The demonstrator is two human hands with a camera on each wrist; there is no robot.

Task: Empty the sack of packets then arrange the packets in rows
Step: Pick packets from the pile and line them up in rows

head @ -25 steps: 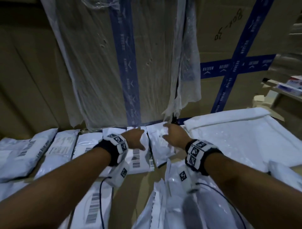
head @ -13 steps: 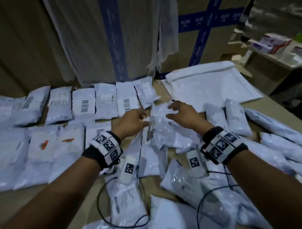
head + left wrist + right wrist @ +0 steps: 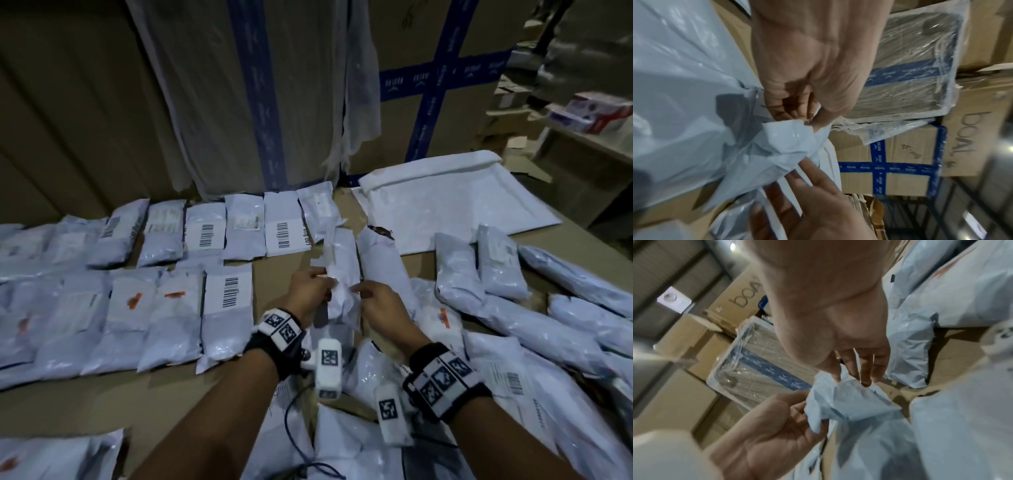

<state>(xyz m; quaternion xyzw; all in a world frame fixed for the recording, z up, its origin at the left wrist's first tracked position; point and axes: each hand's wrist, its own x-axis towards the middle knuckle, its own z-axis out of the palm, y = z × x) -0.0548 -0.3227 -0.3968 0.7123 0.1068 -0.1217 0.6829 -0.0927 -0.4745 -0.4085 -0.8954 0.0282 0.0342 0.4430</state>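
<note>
A slim white packet [image 3: 342,260] is held up between both hands above the brown cardboard surface [image 3: 274,274]. My left hand [image 3: 325,284] pinches its crumpled near end between thumb and fingers [image 3: 807,120]. My right hand [image 3: 356,291] pinches the same end from the other side, thumb and fingertips on the plastic [image 3: 851,379]. Two rows of white packets lie to the left, a back row [image 3: 205,233] and a nearer row [image 3: 171,308]. The flat white sack [image 3: 445,205] lies at the back right.
Loose packets [image 3: 513,308] are heaped on the right and in front of me. Tall plastic-wrapped cartons with blue tape [image 3: 239,102] stand as a wall right behind the rows. A shelf with small boxes [image 3: 599,113] is at the far right.
My hands drew back from the far row to the middle of the surface. They took hold of a packet from the pile and now hold it up by its near end.
</note>
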